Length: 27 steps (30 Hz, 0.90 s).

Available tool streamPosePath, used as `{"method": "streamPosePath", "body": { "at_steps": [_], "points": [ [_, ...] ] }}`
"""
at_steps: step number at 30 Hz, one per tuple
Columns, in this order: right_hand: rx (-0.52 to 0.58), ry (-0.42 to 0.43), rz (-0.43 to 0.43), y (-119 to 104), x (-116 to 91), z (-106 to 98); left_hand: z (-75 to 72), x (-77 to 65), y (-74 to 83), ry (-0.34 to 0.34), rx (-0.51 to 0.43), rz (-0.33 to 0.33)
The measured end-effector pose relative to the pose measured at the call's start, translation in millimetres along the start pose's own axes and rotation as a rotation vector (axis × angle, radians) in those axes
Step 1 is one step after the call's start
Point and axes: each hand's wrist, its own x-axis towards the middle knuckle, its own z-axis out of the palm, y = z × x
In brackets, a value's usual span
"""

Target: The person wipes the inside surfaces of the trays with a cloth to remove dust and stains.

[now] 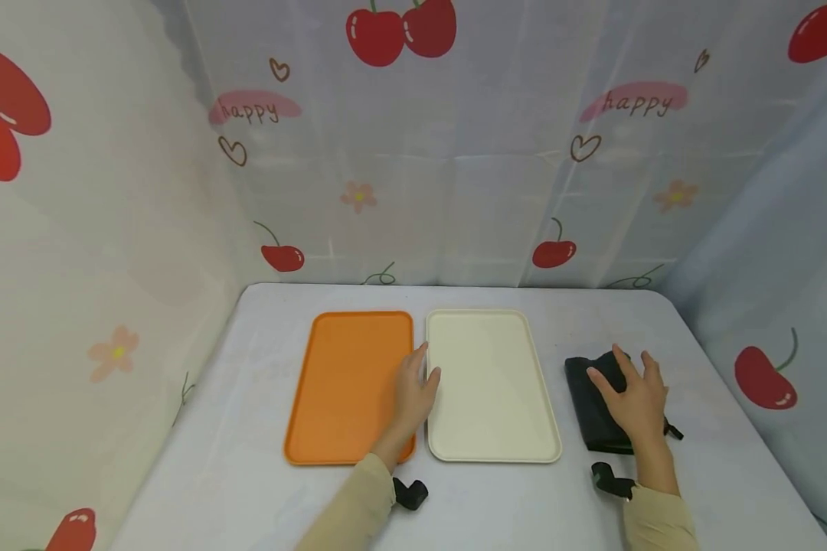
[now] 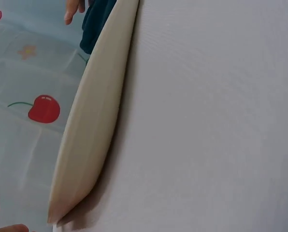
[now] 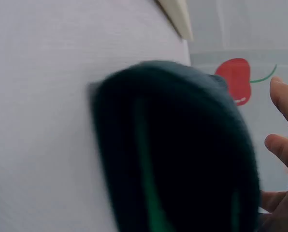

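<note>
A: L hand (image 1: 411,392)? We log fingers apart, at gap btwn orange tray (image 1: 348,383) & cream tray (image 1: 492,390).
B: R hand (image 1: 637,405): fingers apart, over dk pouch (image 1: 593,413), R of cream tray, on wht surface (image 1: 503,505); contact we can't tell.

From afar, I read "happy" (image 1: 250,113) on a pink patch (image 1: 286,105) near the left edge of the rear curtain (image 1: 441,199), repeated on a second patch (image 1: 677,93) toward its right.

The cream tray (image 1: 494,390) and dark folded item (image 1: 595,413) bound an open lane between them
</note>
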Motion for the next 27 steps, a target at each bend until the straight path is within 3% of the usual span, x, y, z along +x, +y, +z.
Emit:
{"method": "streamPosePath", "body": {
  "at_steps": [6,11,17,23,27],
  "points": [
    [-0.031,-0.129,0.141,7.7,-0.2,11.7,17.2,0.4,-1.0,-0.013,0.036,-0.055],
    [-0.028,-0.188,0.225,8.2,1.2,18.9,28.5,1.4,-1.0,-0.009,0.076,-0.105],
    [-0.052,-0.175,0.242,5.9,-0.4,21.7,39.6,6.6,2.1,0.033,0.16,-0.107],
    [-0.08,-0.177,0.232,3.9,-2.1,24.8,49.9,10.7,-0.2,0.112,0.249,-0.045],
    [-0.09,-0.183,0.222,3.2,-2.8,26.1,52.5,11.0,-3.5,0.153,0.253,-0.023]
  ]
}}
